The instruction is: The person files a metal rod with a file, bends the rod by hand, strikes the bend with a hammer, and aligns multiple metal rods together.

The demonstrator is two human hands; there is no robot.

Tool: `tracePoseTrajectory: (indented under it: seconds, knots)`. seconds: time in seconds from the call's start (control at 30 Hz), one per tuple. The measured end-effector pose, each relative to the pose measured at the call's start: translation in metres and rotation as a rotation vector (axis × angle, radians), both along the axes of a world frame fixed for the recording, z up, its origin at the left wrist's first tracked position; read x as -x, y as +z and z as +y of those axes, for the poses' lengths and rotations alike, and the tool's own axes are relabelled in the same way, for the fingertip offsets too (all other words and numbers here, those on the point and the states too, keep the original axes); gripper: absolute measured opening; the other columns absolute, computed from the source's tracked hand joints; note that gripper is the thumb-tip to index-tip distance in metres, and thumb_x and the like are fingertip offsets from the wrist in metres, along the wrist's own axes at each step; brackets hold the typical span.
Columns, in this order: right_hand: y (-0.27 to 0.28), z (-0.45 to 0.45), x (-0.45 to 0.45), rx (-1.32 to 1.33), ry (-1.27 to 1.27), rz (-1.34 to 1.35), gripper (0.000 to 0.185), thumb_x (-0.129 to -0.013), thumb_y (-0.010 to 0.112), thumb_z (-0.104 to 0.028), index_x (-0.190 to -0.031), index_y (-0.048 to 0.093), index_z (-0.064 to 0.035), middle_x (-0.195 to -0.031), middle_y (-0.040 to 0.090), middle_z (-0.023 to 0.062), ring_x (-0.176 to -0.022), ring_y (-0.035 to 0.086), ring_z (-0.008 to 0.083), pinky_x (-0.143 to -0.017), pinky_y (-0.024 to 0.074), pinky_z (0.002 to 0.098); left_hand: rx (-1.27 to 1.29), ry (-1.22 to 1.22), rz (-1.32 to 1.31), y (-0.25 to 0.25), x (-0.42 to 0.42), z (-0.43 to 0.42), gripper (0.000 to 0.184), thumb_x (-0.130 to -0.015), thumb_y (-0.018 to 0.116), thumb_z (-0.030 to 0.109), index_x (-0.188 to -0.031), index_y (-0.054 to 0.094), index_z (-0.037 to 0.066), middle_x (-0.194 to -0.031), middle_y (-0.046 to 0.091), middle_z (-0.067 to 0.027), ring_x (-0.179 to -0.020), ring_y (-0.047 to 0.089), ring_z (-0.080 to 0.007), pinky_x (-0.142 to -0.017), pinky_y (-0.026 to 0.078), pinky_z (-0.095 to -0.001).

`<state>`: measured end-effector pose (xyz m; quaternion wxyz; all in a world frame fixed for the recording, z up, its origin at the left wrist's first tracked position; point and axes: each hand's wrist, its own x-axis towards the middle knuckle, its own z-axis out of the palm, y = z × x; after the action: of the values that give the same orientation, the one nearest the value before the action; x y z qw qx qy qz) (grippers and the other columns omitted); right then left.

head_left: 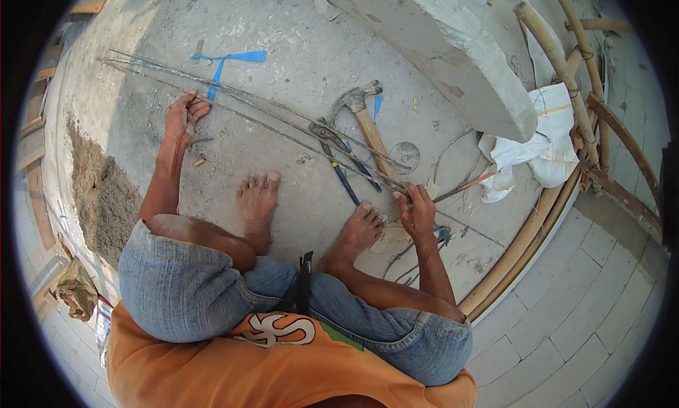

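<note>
Several thin steel rods (279,130) stretch across the concrete floor in front of me, from the upper left to the right. My left hand (185,118) has its fingers curled around the lowest rod, near a blue strip (216,79) that crosses the rods. At the other end, my right hand (416,210) pinches a rod between thumb and fingers. A claw hammer (369,129) lies partly under the rods. Beside it rest pincers (339,160) with dark blue and yellow handles, also crossed by the rods. My bare feet stand just below these tools.
A concrete block (453,61) slants across the upper right. White sacking (541,143) lies against bamboo poles (559,54) at the right. Loose wires (453,150) are near my right hand. A sand pile (102,196) is at the left. Another blue scrap (378,105) lies by the hammer.
</note>
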<state>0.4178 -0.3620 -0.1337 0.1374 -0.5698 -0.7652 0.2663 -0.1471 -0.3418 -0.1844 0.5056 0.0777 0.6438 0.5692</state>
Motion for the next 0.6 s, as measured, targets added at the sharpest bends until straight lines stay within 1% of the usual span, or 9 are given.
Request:
tracePoseTrajectory:
  seconds: [0.07,0.13,0.2,0.23,0.33,0.4,0.5,0.57,0.6]
  knots:
    - [-0.003,0.002,0.002,0.007,-0.008,0.021,0.025,-0.077,0.071,-0.008,-0.101,0.064,-0.0063,-0.081,0.058,0.0120,-0.072,0.059,0.0324,-0.062,0.0477,0.0401,-0.009,0.005,0.017,0.003,-0.002,0.003,0.014,-0.091,0.057,0.010,-0.096,0.059,-0.003,-0.090,0.067,-0.0187,-0.074,0.069,-0.0236,-0.064,0.059,-0.0320]
    - [-0.002,0.005,0.000,-0.061,0.021,0.024,0.024,-0.076,0.071,-0.006,-0.099,0.064,-0.0050,-0.081,0.058,0.0123,-0.073,0.059,0.0332,-0.063,0.0475,0.0405,-0.022,0.010,0.040,0.001,-0.004,0.008,0.014,-0.091,0.057,0.010,-0.095,0.059,-0.003,-0.089,0.067,-0.0187,-0.073,0.069,-0.0232,-0.064,0.059,-0.0317]
    - [0.001,0.006,0.003,-0.018,-0.017,0.018,0.023,-0.075,0.072,-0.005,-0.097,0.064,-0.0043,-0.081,0.058,0.0123,-0.074,0.059,0.0337,-0.064,0.0472,0.0409,0.065,-0.041,0.045,-0.001,0.000,0.008,0.015,-0.091,0.057,0.011,-0.095,0.059,-0.003,-0.087,0.067,-0.0185,-0.071,0.068,-0.0226,-0.063,0.059,-0.0318]
    - [0.001,0.005,0.004,0.018,-0.039,0.021,0.021,-0.076,0.071,-0.003,-0.096,0.064,-0.0034,-0.081,0.058,0.0128,-0.074,0.059,0.0342,-0.064,0.0467,0.0412,0.078,-0.064,0.055,0.004,-0.004,0.008,0.016,-0.091,0.057,0.010,-0.096,0.060,-0.004,-0.085,0.067,-0.0162,-0.069,0.068,-0.0221,-0.064,0.058,-0.0317]
    - [-0.010,-0.001,0.005,-0.015,-0.008,0.067,0.013,-0.082,0.066,-0.002,-0.094,0.062,0.0016,-0.083,0.057,0.0165,-0.074,0.058,0.0351,-0.062,0.0456,0.0416,0.077,-0.053,0.050,0.020,-0.007,0.010,0.019,-0.089,0.060,0.012,-0.094,0.061,-0.006,-0.083,0.066,-0.0187,-0.069,0.067,-0.0248,-0.062,0.058,-0.0334]
    - [-0.016,-0.004,0.002,-0.009,0.000,0.101,0.013,-0.085,0.065,-0.004,-0.094,0.060,0.0046,-0.085,0.055,0.0188,-0.074,0.057,0.0355,-0.061,0.0448,0.0414,0.080,-0.037,0.041,0.021,-0.008,0.010,0.018,-0.089,0.057,0.011,-0.092,0.060,-0.007,-0.080,0.066,-0.0200,-0.067,0.068,-0.0269,-0.059,0.059,-0.0344]
    - [-0.015,-0.003,0.002,0.000,0.017,0.054,0.015,-0.086,0.064,-0.006,-0.095,0.060,0.0048,-0.085,0.054,0.0178,-0.074,0.057,0.0342,-0.061,0.0445,0.0403,0.076,0.012,0.011,0.019,-0.010,0.013,0.017,-0.088,0.056,0.009,-0.092,0.060,-0.007,-0.079,0.066,-0.0202,-0.066,0.068,-0.0277,-0.056,0.059,-0.0364]
    - [-0.013,-0.004,0.003,0.020,0.011,0.058,0.012,-0.087,0.063,-0.005,-0.096,0.060,0.0022,-0.081,0.050,0.0140,-0.069,0.054,0.0284,-0.058,0.0425,0.0375,0.101,0.014,0.010,0.022,-0.012,0.013,0.017,-0.088,0.055,0.009,-0.092,0.059,-0.007,-0.079,0.066,-0.0203,-0.066,0.068,-0.0279,-0.055,0.059,-0.0372]
    - [-0.013,-0.005,0.001,0.013,0.025,0.061,0.012,-0.087,0.063,-0.005,-0.096,0.060,0.0022,-0.081,0.050,0.0140,-0.069,0.054,0.0284,-0.058,0.0425,0.0375,0.109,0.019,0.010,0.022,-0.013,0.012,0.017,-0.088,0.055,0.009,-0.092,0.059,-0.007,-0.079,0.065,-0.0203,-0.066,0.068,-0.0279,-0.055,0.059,-0.0375]
